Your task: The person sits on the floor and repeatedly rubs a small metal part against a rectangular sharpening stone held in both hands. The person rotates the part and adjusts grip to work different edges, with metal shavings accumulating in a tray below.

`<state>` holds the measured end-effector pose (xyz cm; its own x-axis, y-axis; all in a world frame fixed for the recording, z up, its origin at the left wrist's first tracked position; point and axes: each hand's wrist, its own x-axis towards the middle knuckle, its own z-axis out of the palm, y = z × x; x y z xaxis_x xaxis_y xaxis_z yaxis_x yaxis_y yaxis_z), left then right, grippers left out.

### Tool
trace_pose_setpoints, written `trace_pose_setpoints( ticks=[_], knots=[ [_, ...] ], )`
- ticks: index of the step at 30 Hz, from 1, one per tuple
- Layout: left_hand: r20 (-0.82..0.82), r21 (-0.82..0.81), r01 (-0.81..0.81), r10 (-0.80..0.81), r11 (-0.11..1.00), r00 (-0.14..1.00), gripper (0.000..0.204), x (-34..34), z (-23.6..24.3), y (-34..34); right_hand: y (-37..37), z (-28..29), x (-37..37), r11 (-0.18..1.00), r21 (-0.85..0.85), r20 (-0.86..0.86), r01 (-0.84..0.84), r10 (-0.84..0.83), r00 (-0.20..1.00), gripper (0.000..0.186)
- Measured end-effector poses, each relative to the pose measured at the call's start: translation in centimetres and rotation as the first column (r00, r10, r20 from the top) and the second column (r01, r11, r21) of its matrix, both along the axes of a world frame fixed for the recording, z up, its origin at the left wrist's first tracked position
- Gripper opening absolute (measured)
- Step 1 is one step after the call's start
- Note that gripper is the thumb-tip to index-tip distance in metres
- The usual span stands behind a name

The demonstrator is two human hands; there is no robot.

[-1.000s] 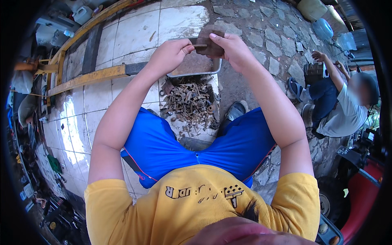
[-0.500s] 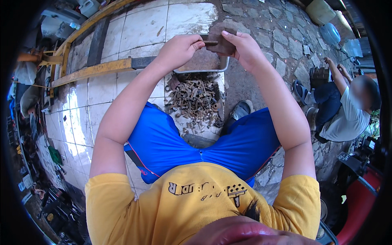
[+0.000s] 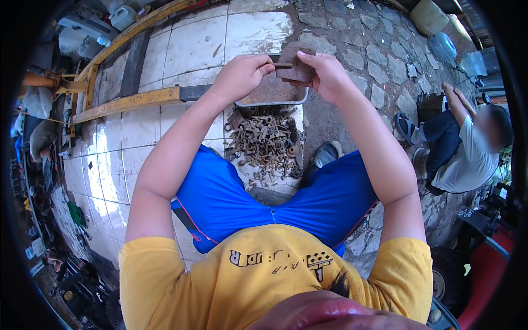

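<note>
Between pinched left fingers (image 3: 267, 69) I see a stick (image 3: 283, 65); right fingers (image 3: 309, 58) hold a brown plate (image 3: 290, 54). Loose fingers could drop either toward the tray (image 3: 272, 103) below.

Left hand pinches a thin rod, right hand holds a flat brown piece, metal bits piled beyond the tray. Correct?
Not beyond: the head view shows the metal bits piled on the near side of the tray. Left hand pinches a thin rod, right hand holds a flat brown piece.

Matt, rough, rusty-looking metal plate (image 3: 290, 53)
</note>
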<state>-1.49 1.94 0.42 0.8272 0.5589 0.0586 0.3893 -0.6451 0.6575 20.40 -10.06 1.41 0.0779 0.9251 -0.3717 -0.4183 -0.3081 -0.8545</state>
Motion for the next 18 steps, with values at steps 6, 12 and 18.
trace_pose_setpoints(
  ticks=[6, 12, 18],
  knots=[
    [0.006, 0.013, 0.005, -0.005, 1.0, 1.0, 0.024, 0.0, -0.3, 0.0, -0.3, 0.6, -1.5, 0.998, -0.066, 0.07, 0.001, 0.004, 0.998, 0.034],
    [0.039, 0.029, 0.033, -0.034, 0.999, 0.999, 0.023, -0.2, -0.7, 0.3, -0.6, 0.1, -2.4, 0.997, -0.074, 0.058, -0.039, 0.043, 0.997, 0.034],
    [-0.036, -0.008, 0.011, -0.012, 1.0, 0.999, 0.023, 0.2, 0.5, -0.3, -0.2, -0.5, -0.7, 0.999, -0.028, 0.047, -0.037, 0.039, 0.998, 0.035]
  ],
)
